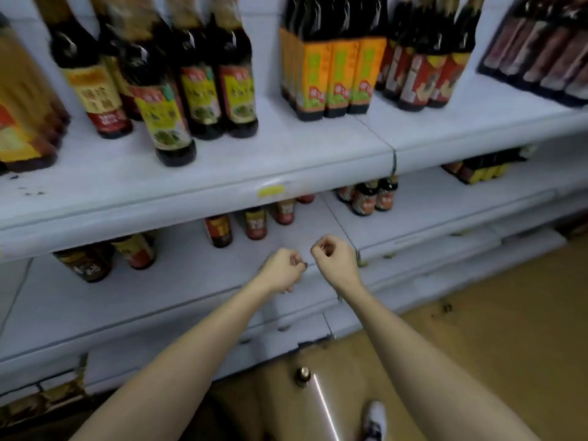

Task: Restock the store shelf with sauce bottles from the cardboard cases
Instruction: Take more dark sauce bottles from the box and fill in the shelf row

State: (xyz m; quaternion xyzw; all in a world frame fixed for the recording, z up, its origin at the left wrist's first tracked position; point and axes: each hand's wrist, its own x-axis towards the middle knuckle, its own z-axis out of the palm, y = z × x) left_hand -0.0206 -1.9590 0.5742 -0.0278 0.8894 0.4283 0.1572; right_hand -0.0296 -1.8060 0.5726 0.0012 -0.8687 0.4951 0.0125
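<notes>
Sauce bottles (219,230) stand upright on the lower shelf (159,300), just beyond the left hand (281,270) and right hand (334,256), both curled empty.

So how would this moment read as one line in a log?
left hand: curled, empty | right hand: curled, empty | both over lower shelf | bottle below, on floor

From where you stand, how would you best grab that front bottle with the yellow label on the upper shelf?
Probably round the dark shoulder above the label of the front bottle, coming from the open aisle side. It stands ahead of its row, leaning slightly, with bare shelf to its right.
</notes>
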